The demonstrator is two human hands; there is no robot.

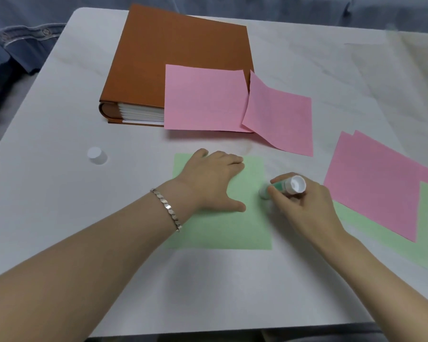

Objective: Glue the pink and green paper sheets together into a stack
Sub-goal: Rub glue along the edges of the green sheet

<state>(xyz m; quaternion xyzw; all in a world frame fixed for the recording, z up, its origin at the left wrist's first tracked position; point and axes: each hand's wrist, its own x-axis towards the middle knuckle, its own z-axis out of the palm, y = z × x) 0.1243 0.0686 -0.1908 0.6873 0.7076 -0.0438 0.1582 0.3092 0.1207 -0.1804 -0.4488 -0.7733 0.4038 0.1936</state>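
- Paper in work is the green sheet [220, 225], flat on the table [208, 292] at near centre, its edges roughly square to the near table edge.
- Left hand [213, 178] lies on its far-left part, palm down, fingers straight and spread, pinning it (no curl, nothing gripped).
- Right hand [304, 206] has its fingers wrapped around the glue stick [286, 185], tip down at the sheet's right edge, base tilted up and to the right. Cap [97, 155] is off and stands well to the left.
- Handling, my read: the sheet is light, thin and floppy, and slides easily on the smooth top. Glue drag will pull or crease it unless it is pinned close to the stroke. Best hold is flat pressure, not a pinch; lift by a corner only.
- Pink sheet [203, 99] rests partly on the brown binder [171, 58], near edge overhanging. Second pink sheet [279, 117] slopes off the binder's right side, bent, overlapping the first.
- Pink-on-green stack [373, 183] sits right, just beside the right hand, near the right table edge.
- Room: open table near and left of the green sheet. Right side is tight; a stroke past the right edge puts glue on the table, and the wrist may brush the stack.
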